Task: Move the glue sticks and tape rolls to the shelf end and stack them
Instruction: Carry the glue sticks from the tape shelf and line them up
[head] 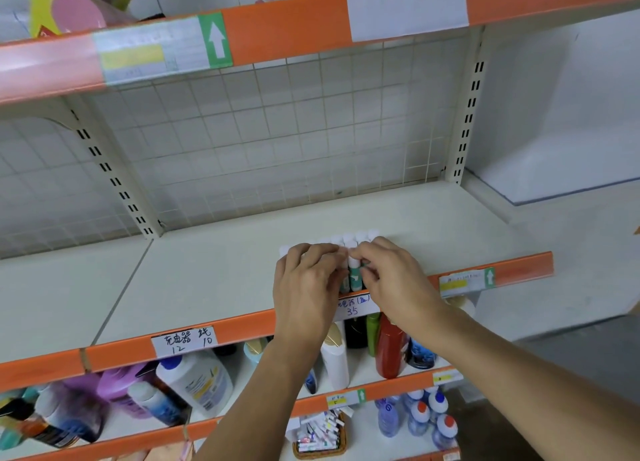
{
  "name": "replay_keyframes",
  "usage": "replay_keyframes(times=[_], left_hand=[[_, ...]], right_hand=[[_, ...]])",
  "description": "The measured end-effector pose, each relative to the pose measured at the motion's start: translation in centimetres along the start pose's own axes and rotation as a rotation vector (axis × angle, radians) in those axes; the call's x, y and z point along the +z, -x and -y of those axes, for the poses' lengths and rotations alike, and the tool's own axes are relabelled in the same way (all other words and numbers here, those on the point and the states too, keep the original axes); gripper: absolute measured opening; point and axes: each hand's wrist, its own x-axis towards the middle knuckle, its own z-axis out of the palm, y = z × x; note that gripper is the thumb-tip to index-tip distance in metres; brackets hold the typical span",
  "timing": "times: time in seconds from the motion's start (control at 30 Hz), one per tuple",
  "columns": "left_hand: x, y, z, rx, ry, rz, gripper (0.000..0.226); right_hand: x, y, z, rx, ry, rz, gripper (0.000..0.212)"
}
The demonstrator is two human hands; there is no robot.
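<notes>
Left hand [306, 280] and right hand [391, 280] flank upright glue sticks [354, 273], fingers touching them.

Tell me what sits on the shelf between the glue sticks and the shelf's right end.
Nothing: in the head view, the cream shelf board is bare from the white-capped green glue sticks to its right end.

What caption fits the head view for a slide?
Both hands, left hand and right hand, gather upright glue sticks at the front edge of the shelf.
</notes>
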Motion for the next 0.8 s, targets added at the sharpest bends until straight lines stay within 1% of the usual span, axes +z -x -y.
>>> replay_keyframes(times=[0.1, 0.23, 0.33, 0.4, 0.5, 0.57, 0.63, 0.7, 0.8], left_hand=[[-0.3, 0.0, -0.2, -0.004, -0.026, 0.026, 0.02], [-0.9, 0.2, -0.7, -0.016, -0.098, 0.063, 0.029], [-1.9, 0.0, -1.2, 0.01, -0.113, 0.151, 0.046], [-2.6, -0.5, -1.1, 0.034, -0.104, 0.22, 0.051], [-3.7, -1.1, -0.9, 0.035, -0.089, 0.289, 0.055], [-4.5, -1.4, -0.5, 0.0, -0.098, 0.273, 0.052], [-5.6, -1.7, -0.1, -0.034, -0.143, 0.256, 0.044], [-7.1, -1.8, 0.5, -0.084, -0.231, 0.264, 0.039], [-9.4, -1.5, 1.4, -0.206, -0.366, 0.34, 0.049]], right_hand=[[-0.4, -0.2, 0.5, 0.018, 0.085, 0.022, 0.025], [-1.0, -0.5, 1.5, 0.033, 0.169, 0.076, 0.028], [-1.8, -0.9, 2.5, 0.056, 0.216, 0.133, 0.024], [-2.5, -1.5, 2.8, 0.07, 0.241, 0.157, 0.022], [-3.6, -2.0, 3.1, 0.087, 0.24, 0.162, 0.031], [-4.4, -2.3, 3.4, 0.085, 0.264, 0.149, 0.036], [-4.9, -2.7, 3.9, 0.047, 0.291, 0.149, 0.037], [-5.0, -3.0, 4.8, -0.01, 0.322, 0.193, 0.039], [-4.3, -3.7, 6.5, -0.082, 0.367, 0.315, 0.047]])
